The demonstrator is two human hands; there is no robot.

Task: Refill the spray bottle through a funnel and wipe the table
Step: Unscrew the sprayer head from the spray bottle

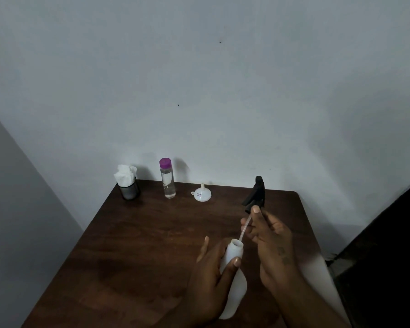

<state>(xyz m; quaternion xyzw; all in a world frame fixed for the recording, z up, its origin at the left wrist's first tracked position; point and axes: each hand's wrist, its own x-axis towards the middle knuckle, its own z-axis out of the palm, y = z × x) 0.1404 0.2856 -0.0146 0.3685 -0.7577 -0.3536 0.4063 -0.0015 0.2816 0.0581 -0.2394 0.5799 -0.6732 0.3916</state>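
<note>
Pale back wall (199,79) across the far side, two small dark specks on it: upper speck (220,42), lower speck (178,105); grey side wall (14,197) left; dark panel (388,245) right, detail unreadable

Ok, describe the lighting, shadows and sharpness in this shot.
Head view: dim, flat light; the purple-capped bottle throws a soft shadow rightward on the wall; the left hand gripping the spray bottle and the right hand holding the spray head look slightly soft; the far right falls to black.
</note>
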